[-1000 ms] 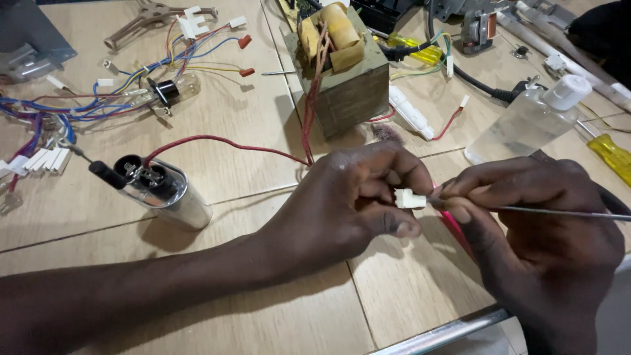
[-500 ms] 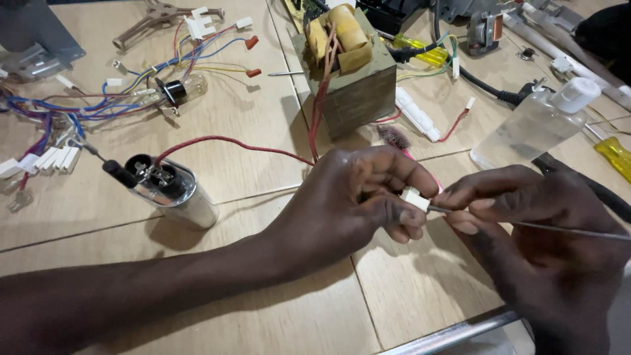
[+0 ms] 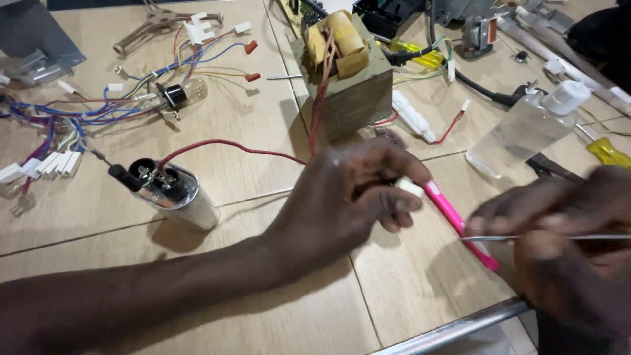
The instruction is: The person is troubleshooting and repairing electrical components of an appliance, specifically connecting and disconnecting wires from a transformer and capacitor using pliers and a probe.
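Note:
My left hand (image 3: 355, 197) is closed around a small white plastic connector (image 3: 411, 187) held between thumb and fingers above the wooden table. My right hand (image 3: 565, 243) pinches a thin metal rod (image 3: 526, 237) that points left toward the connector, a short gap apart from it. A pink pen-like tool (image 3: 457, 220) lies on the table under and between both hands. A red wire (image 3: 223, 146) runs from the silver cylindrical capacitor (image 3: 172, 192) toward my left hand.
A transformer with yellow windings (image 3: 345, 72) stands behind my left hand. A clear plastic bottle (image 3: 526, 125) lies at right near a yellow-handled screwdriver (image 3: 608, 152). Bundles of coloured wires with white plugs (image 3: 59, 131) and a small bulb (image 3: 181, 95) lie at left. A metal bar (image 3: 453, 329) edges the table.
My right hand has drawn the metal rod back to the right, out of the white connector. My left hand has stayed closed on the connector and shifted slightly.

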